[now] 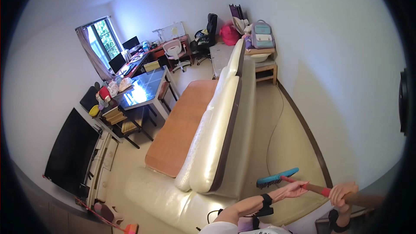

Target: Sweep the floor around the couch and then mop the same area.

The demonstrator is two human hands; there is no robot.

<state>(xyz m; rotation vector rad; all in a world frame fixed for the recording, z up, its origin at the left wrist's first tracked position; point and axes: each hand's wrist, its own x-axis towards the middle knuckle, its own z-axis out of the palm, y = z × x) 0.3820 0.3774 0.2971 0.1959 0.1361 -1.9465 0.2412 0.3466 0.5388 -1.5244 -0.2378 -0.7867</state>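
A broom with a blue head (278, 177) and a long red and brown handle reaches over the floor strip between the sofa (249, 117) and the right wall. Near the head, my left hand (296, 189) is closed around the handle. Further up the shaft my right hand (343, 193) wraps round it, close to the wall. Dark bands circle both wrists. The broom's dark bristles point downward; whether they touch the floor I cannot tell.
A thin cable (271, 136) lies along the floor behind the sofa. At the far end stands a wooden bench (265, 70) with a backpack (262, 34). Left of the sofa are a glossy table (145, 87), chairs and a television (73, 152). An orange broom (131, 229) is at lower left.
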